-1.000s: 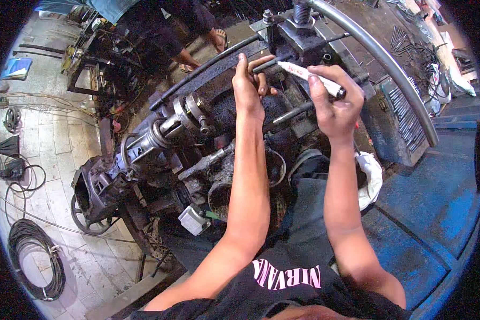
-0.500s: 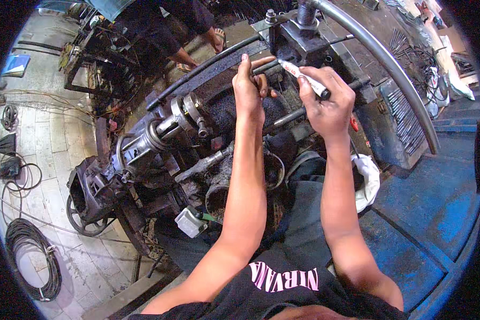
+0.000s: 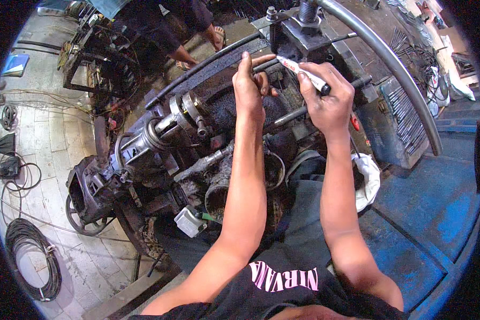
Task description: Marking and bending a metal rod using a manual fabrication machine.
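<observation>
Left hand [image 3: 248, 88]: index finger extended along a dark rod [image 3: 266, 65]; whether it is gripped cannot be told | Right hand [image 3: 328, 101]: white marker [image 3: 291, 65] pinched by thumb and fingers, tip poised beside left index fingertip, above dark machinery [image 3: 210, 161]

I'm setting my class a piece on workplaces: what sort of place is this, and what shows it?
Most likely a metalworking or machine-repair workshop. The grimy machine, the thick threaded screw and the rows of slim metal rods point that way.
</observation>
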{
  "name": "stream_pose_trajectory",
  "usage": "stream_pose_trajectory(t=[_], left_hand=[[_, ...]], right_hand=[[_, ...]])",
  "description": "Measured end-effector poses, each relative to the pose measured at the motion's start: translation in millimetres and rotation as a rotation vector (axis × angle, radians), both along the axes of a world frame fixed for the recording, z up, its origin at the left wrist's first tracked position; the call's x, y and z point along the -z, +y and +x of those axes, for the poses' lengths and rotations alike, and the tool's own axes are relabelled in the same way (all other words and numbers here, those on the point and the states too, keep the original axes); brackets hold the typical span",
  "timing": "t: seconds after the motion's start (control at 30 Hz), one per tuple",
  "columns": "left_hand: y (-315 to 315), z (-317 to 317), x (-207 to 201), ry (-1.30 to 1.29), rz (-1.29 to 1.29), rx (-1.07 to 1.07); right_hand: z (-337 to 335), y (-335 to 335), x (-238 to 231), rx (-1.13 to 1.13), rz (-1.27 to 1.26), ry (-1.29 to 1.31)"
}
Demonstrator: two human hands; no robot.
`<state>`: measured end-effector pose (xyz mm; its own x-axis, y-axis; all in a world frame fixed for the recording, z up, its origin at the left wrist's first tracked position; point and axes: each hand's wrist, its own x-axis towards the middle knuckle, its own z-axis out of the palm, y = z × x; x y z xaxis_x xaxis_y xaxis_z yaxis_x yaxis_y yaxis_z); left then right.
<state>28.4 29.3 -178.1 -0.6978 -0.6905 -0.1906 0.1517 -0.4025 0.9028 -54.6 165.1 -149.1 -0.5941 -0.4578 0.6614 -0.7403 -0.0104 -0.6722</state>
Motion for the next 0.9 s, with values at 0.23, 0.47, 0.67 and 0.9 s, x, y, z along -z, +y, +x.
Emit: stream_pose_trajectory(t=[0.23,0.47,0.67,0.9], left_hand=[[0.4,0.1,0.7,-0.003,-0.015,-0.002],[1.6,-1.1,-0.3,-0.01,-0.017,-0.008],[0.7,1.0,-0.2,0.004,-0.001,0.005],[0.8,-0.3,-1.1,0.012,0.009,0.003]], right_hand=[[0.6,-0.2,-0.2,0.005,0.012,0.013],[1.0,-0.1,-2.0,0.006,0.024,-0.009],[0.2,6.1,-5.4,0.008,0.059,-0.006],[0.7,6.9,-8.2,0.012,-0.05,-0.131]])
